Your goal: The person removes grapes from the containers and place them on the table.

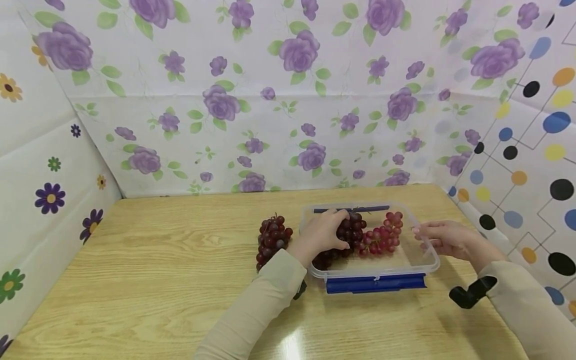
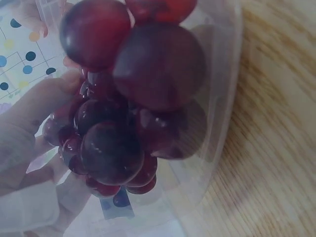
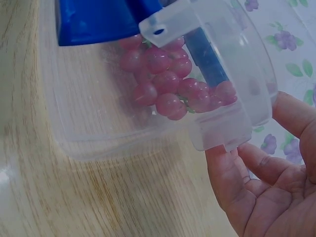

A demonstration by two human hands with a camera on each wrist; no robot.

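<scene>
A clear plastic food container [image 1: 405,265] with blue latches sits on the table. Inside it, my left hand [image 1: 326,232] grips a bunch of dark red grapes [image 1: 353,227], thumb and fingers around it. More dark grapes [image 1: 326,258] show below the palm, close to the near-left wall. In the left wrist view the dark grapes [image 2: 112,153] fill the middle, partly covering the fingers. Beside them in the container lies a bunch of pinkish-red grapes [image 1: 381,237]. My right hand [image 1: 447,240] holds the container's right end, fingers and thumb at its rim and flap.
Another bunch of dark red grapes [image 1: 272,240] lies on the wooden table [image 1: 157,280], just left of the container. The front blue latch [image 1: 375,283] sticks outward. Patterned sheets [image 1: 270,125] stand behind and at both sides of the table.
</scene>
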